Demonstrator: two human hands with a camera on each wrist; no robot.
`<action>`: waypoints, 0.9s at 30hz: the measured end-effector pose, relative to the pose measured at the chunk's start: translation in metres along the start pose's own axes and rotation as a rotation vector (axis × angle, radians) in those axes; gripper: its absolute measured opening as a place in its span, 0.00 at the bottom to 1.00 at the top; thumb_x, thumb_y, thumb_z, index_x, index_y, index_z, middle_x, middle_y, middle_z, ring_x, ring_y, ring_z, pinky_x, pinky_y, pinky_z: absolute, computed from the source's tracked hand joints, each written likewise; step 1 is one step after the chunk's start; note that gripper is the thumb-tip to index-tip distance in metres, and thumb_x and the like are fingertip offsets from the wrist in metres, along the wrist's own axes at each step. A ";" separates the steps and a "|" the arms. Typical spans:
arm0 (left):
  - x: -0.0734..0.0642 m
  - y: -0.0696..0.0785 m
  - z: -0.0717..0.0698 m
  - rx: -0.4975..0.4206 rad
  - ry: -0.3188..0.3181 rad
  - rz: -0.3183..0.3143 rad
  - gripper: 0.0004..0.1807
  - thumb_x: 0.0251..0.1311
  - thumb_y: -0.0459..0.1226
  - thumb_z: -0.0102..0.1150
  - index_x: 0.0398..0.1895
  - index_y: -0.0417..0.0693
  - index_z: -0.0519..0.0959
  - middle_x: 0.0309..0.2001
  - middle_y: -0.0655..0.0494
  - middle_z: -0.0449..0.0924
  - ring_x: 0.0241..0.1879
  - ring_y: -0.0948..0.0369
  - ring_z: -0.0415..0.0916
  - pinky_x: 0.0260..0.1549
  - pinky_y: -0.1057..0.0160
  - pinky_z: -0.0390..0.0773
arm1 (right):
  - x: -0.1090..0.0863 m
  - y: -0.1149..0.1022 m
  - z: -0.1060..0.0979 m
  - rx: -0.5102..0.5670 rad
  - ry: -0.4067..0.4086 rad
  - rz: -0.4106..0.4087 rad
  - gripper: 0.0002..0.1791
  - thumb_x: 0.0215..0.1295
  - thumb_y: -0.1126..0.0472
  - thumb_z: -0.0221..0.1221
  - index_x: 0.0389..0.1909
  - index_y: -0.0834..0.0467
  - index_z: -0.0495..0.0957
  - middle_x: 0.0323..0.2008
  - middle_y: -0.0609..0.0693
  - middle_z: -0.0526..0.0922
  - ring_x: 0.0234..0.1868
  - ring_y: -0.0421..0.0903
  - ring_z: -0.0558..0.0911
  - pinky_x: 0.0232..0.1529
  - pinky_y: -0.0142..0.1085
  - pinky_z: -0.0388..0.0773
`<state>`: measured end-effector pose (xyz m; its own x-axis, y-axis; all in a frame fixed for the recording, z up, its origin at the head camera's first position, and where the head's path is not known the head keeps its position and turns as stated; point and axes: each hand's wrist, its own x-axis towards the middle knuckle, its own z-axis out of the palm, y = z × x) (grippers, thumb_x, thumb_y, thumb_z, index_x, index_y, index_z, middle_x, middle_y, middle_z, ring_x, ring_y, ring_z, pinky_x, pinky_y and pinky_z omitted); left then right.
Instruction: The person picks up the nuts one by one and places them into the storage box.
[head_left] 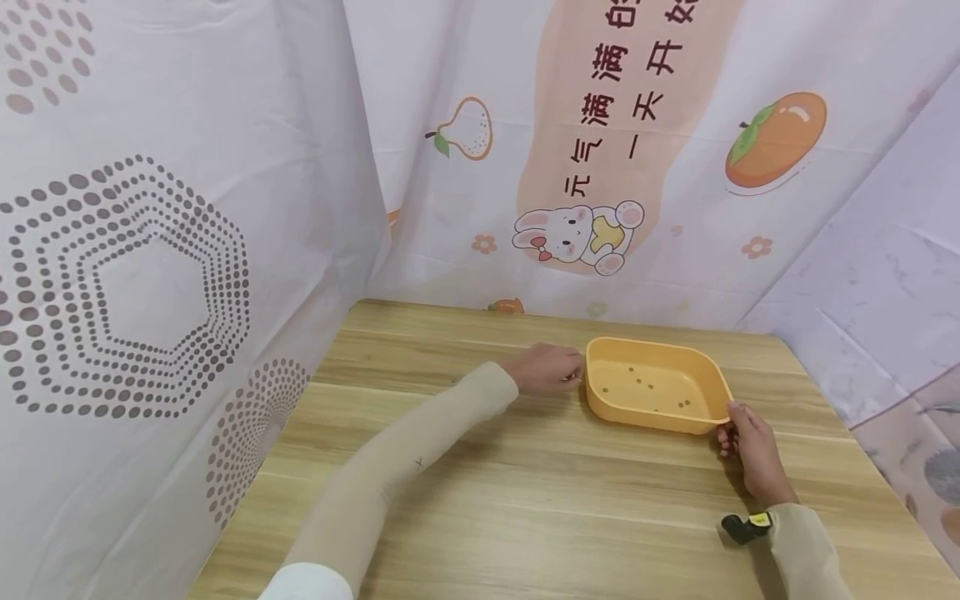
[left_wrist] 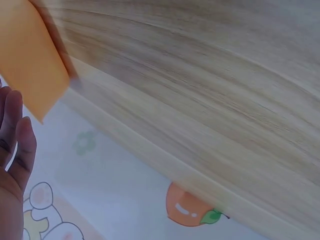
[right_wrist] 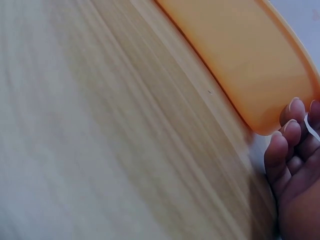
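A shallow yellow-orange plastic tray (head_left: 651,415) with rounded corners sits on the far right part of the wooden table. Several small dark round spots (head_left: 639,381) show on its floor, too small to identify. My left hand (head_left: 543,368) is at the tray's left rim with its fingers bent; in the left wrist view only part of this hand (left_wrist: 15,145) shows beside the tray wall (left_wrist: 32,55), and the grip itself is cut off. At the near right corner, my right hand (head_left: 756,446) pinches the rim, thumb on top and the other fingers curled below.
The wood-grain table (head_left: 480,517) reaches to a printed curtain (head_left: 465,208) at the back. Another patterned curtain (head_left: 150,292) hangs along the left side, and a pale cloth (head_left: 870,292) on the right. A small black device (head_left: 746,527) is strapped at my right wrist.
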<state>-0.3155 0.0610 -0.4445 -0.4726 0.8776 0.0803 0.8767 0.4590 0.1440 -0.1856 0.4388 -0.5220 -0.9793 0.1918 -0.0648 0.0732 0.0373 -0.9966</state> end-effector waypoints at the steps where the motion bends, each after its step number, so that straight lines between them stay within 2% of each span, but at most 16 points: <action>1: 0.001 0.001 0.000 -0.003 -0.001 0.002 0.03 0.74 0.38 0.55 0.40 0.51 0.78 0.36 0.63 0.75 0.34 0.69 0.70 0.34 0.72 0.71 | 0.000 -0.001 0.000 0.007 0.000 0.002 0.21 0.83 0.46 0.46 0.36 0.60 0.72 0.23 0.45 0.75 0.23 0.38 0.74 0.23 0.31 0.76; 6: 0.004 0.005 -0.002 -0.008 0.000 0.029 0.05 0.74 0.37 0.53 0.37 0.52 0.78 0.35 0.63 0.75 0.34 0.69 0.69 0.34 0.73 0.70 | -0.003 -0.006 0.002 0.017 -0.007 0.001 0.21 0.83 0.49 0.45 0.36 0.62 0.71 0.22 0.46 0.75 0.23 0.39 0.74 0.23 0.31 0.76; 13: 0.008 0.008 0.003 0.008 0.022 0.039 0.05 0.74 0.37 0.53 0.37 0.53 0.77 0.34 0.63 0.74 0.33 0.69 0.68 0.31 0.74 0.68 | 0.000 -0.001 0.000 -0.013 0.001 -0.005 0.20 0.82 0.46 0.46 0.35 0.57 0.72 0.23 0.45 0.75 0.24 0.39 0.74 0.23 0.31 0.76; 18: 0.013 0.011 0.004 0.027 0.050 0.051 0.05 0.74 0.37 0.54 0.38 0.52 0.78 0.34 0.63 0.74 0.33 0.69 0.69 0.31 0.74 0.69 | 0.002 0.002 -0.002 -0.008 0.002 -0.011 0.21 0.82 0.45 0.46 0.35 0.57 0.72 0.23 0.46 0.75 0.23 0.39 0.74 0.23 0.31 0.76; 27: 0.019 0.022 0.005 0.083 0.049 0.082 0.07 0.75 0.38 0.54 0.38 0.54 0.80 0.38 0.65 0.81 0.34 0.71 0.73 0.34 0.75 0.71 | 0.002 0.002 -0.001 -0.015 0.008 -0.013 0.20 0.82 0.44 0.46 0.34 0.52 0.73 0.23 0.44 0.75 0.23 0.39 0.74 0.23 0.31 0.76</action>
<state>-0.3049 0.0886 -0.4445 -0.4007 0.9059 0.1372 0.9162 0.3972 0.0531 -0.1873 0.4402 -0.5239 -0.9786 0.1993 -0.0518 0.0639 0.0549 -0.9964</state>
